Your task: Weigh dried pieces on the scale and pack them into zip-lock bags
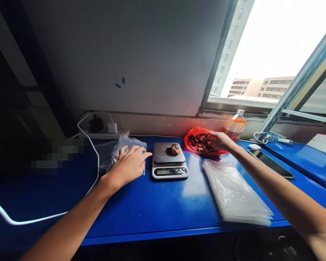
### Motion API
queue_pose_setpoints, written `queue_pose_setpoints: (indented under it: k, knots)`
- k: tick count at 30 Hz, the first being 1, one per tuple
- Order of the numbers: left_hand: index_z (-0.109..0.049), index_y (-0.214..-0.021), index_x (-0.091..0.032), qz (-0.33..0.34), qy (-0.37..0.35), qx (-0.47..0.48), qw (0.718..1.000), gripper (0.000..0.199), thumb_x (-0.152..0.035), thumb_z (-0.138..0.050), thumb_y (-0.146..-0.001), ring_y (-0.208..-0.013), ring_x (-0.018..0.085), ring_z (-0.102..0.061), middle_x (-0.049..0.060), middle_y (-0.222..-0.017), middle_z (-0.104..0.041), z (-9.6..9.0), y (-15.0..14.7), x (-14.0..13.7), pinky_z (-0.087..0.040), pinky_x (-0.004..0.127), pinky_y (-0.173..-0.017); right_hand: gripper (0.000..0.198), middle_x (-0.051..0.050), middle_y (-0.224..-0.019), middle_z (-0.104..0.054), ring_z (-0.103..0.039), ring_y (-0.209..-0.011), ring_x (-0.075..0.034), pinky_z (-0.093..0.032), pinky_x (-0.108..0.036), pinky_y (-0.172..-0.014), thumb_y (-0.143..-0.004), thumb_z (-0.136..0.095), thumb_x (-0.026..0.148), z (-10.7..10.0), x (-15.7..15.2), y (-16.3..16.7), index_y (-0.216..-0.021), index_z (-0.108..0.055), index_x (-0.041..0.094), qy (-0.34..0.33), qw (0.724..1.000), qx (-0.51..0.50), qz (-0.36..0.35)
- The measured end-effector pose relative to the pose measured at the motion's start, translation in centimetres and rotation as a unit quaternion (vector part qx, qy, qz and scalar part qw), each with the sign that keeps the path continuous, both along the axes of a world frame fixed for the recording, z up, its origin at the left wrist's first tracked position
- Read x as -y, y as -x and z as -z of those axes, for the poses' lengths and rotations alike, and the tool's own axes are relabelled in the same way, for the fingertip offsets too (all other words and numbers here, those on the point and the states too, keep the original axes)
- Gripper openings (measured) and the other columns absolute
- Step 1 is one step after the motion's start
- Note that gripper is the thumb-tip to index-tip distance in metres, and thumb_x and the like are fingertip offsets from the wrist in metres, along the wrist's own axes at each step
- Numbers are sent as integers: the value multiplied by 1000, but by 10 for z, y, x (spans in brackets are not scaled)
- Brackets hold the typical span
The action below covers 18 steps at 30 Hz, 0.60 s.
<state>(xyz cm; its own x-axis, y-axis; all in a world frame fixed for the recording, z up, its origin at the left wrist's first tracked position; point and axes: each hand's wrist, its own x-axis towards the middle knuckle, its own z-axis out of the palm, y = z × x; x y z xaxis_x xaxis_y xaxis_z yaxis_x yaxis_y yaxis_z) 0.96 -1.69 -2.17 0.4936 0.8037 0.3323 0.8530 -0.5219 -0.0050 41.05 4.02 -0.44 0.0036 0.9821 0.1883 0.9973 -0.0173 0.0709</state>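
Note:
My left hand [129,165] is spread over a clear plastic bag [126,143] left of the scale, fingers apart. A digital kitchen scale [170,159] stands in the middle, its display lit. A few dried brown pieces [174,149] lie on its metal plate. My right hand [218,140] reaches into an open red plastic bag [188,145] filled with dark, dried brown chunks [201,143]. Its fingertips are down among the chunks, so whether they grip any is hidden.
A stack of clear zip bags [236,195] lies on the blue table [152,214] at right front. Behind the red bag stands a drink bottle [235,125]. A phone or tablet [274,165] is farther right. A white cable [95,152] runs from a power strip [105,134] across the left.

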Motion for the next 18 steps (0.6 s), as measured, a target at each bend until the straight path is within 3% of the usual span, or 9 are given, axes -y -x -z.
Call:
queue_pose_setpoints:
  k: [4,8,10,13,15,18]
  knots:
    - [-63,-119,-29,0,23,-4,1000,44,-17,-38,-84,-121,28,-50,8,-126,-61,6,-1,-2,-21,60,-106,23,-8,-103,-70,-64,-94,-24,-48,-30,-74,-81,-54,28,12,-3,-10,-94,-72,21,6,999,32,11]
    - [-62,-119,-29,-1,32,6,999,43,-19,-37,-85,-118,28,-52,7,-122,-63,6,1,-5,-19,62,-106,31,-15,-111,-66,-60,-103,-28,-46,-37,-83,-81,-55,30,10,-12,-11,-104,-69,16,-4,998,54,14]
    - [-62,-119,-29,1,30,13,999,43,-19,-37,-85,-118,27,-52,7,-121,-64,6,2,-6,-19,61,-106,32,-17,-114,-65,-59,-106,-28,-45,-36,-87,-81,-55,26,7,-20,-8,-107,-68,14,-2,998,59,4]
    - [-62,-118,-30,1,34,19,999,44,-18,-37,-85,-117,27,-52,6,-119,-64,4,3,-7,-18,60,-107,35,-10,-118,-65,-57,-111,-24,-42,-33,-92,-78,-55,16,7,-34,2,-110,-68,21,17,997,58,-38]
    - [-63,-117,-30,-2,40,20,999,43,-17,-37,-85,-116,26,-53,6,-119,-65,2,3,-5,-18,59,-107,40,-6,-115,-66,-58,-110,-23,-42,-32,-93,-72,-59,9,9,-41,10,-107,-69,26,30,996,55,-65]
    - [-62,-118,-29,-4,52,20,998,43,-17,-38,-85,-116,25,-53,6,-119,-64,-2,4,-2,-19,58,-108,38,-9,-107,-69,-61,-104,-25,-45,-32,-87,-66,-62,3,11,-48,20,-97,-73,22,41,995,51,-78]
